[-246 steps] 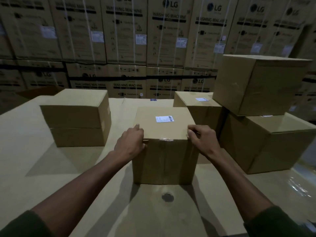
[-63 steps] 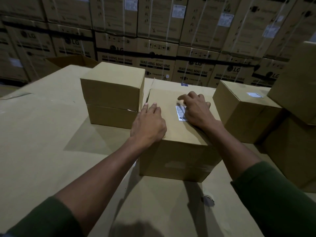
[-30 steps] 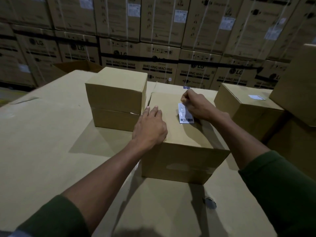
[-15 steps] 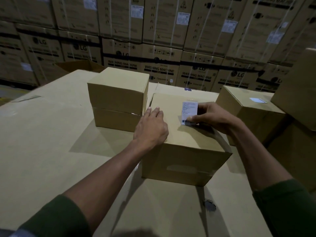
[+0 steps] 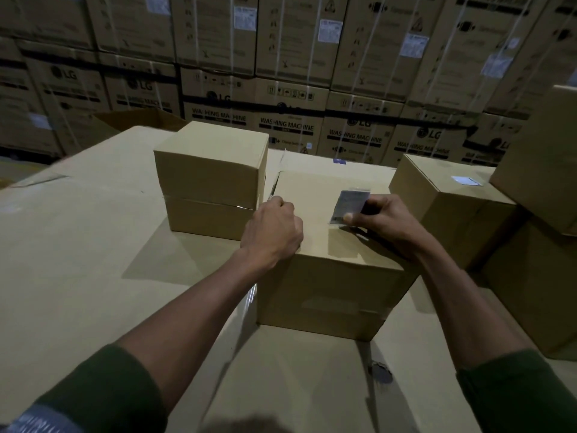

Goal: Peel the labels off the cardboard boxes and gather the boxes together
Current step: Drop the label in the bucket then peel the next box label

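Observation:
A plain cardboard box (image 5: 327, 276) stands in front of me on a wide cardboard surface (image 5: 78, 260). My right hand (image 5: 384, 220) pinches its white label (image 5: 349, 206), which is peeled up and stands off the box top. My left hand (image 5: 273, 229) rests on the top's left edge with its fingers curled. A label-free stack of two boxes (image 5: 212, 179) sits tight against the box's left side. To the right another box (image 5: 446, 207) carries a white label (image 5: 466, 181) on its top.
Larger boxes (image 5: 540, 189) are stacked at the far right, close to my right arm. A wall of strapped washing-machine cartons (image 5: 287, 73) fills the background. A dark round mark (image 5: 381, 371) lies on the surface near me. An open carton flap (image 5: 137, 120) shows behind the surface.
My right hand has peeled the label off the box top and lifted it. My left hand's fingers have curled. Earlier, the box was slid left against the stacked pair.

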